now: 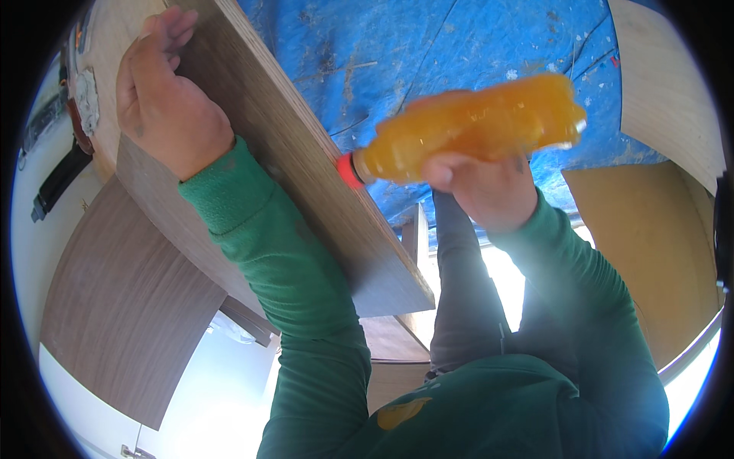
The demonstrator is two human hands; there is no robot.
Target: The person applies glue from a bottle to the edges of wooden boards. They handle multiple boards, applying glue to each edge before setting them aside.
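Note:
My right hand point(493, 191) grips a clear plastic bottle point(478, 122) of amber-orange liquid from below. The bottle is tipped nearly on its side, its red cap point(350, 170) pointing left at the pale plywood edge of a brown wood-grain panel point(306, 168). Whether the cap touches that edge I cannot tell. At the upper left, my left hand point(172, 99) hovers by or rests against the panel's far part, fingers loosely bent and nothing visible in them. My left forearm crosses in front of the panel's broad face.
Blue sheeting point(489, 38), stained and creased, covers the ground beyond the panel. Wooden boards stand at right, including a tan one point(634, 237). At left are a curved-looking wood-grain board point(126, 298) and a black tool-like object point(61, 183). My legs point(466, 283) are below the bottle.

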